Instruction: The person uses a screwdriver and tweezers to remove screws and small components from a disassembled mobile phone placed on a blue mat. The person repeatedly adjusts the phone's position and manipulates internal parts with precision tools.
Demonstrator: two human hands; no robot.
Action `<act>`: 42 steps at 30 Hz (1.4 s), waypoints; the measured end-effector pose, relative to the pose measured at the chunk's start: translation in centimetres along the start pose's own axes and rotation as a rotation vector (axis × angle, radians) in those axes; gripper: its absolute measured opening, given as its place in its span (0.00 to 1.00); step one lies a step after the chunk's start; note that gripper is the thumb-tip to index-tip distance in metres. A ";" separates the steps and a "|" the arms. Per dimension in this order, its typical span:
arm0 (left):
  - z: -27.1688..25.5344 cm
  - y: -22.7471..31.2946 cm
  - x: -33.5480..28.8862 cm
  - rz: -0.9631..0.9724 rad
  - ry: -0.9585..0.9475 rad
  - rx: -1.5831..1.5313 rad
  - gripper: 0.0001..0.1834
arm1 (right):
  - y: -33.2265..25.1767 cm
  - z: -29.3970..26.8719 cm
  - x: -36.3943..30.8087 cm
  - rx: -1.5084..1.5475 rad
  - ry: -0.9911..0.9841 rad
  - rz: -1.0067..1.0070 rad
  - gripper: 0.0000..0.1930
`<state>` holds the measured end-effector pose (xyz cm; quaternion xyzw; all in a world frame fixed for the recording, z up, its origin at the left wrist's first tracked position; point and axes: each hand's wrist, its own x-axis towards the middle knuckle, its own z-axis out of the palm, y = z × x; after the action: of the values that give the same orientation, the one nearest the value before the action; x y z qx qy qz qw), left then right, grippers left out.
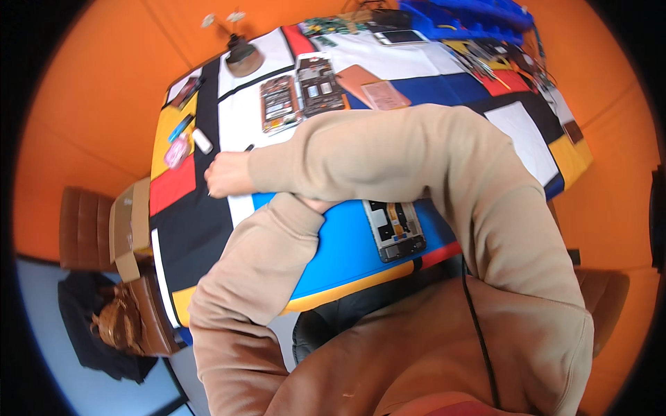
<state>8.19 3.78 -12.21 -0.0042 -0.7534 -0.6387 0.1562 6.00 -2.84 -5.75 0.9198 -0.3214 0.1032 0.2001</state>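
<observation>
My right arm reaches across my left one, and my right hand (230, 175) hovers over the left part of the table with its fingers curled closed. A thin dark tip (250, 148) shows beside its wrist; whether the hand holds it, I cannot tell. Most of my left hand (316, 204) is hidden under the right forearm, so its fingers do not show. Below the right sleeve, an opened phone (395, 236) lies on the blue mat (340, 243), partly covered by that arm. Beyond the forearm are an opened phone body (279, 104) and another opened phone (319, 87).
A small white bottle (202, 141), a pink object (177, 151) and a vase (243, 59) stand leftward. Farther back are circuit boards (333, 26), a white phone (401, 37), a blue bin (465, 21) and hand tools (479, 62). A cardboard box (130, 229) sits beside the table.
</observation>
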 end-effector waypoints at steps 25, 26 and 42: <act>4.0 7.1 5.0 0.144 0.111 0.750 0.04 | 22.2 -14.6 -44.6 -0.412 -0.377 1.472 0.17; 4.0 7.0 5.0 0.156 0.110 0.759 0.04 | 21.8 -14.7 -46.9 -0.371 -0.534 1.543 0.18; 3.7 7.1 5.0 0.123 0.068 0.769 0.06 | 25.6 -14.1 -51.7 -0.068 -0.465 1.685 0.26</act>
<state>4.04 7.70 -4.63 0.0307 -0.9306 -0.2988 0.2092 -50.91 13.48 -1.81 0.3671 -0.9299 0.0170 0.0140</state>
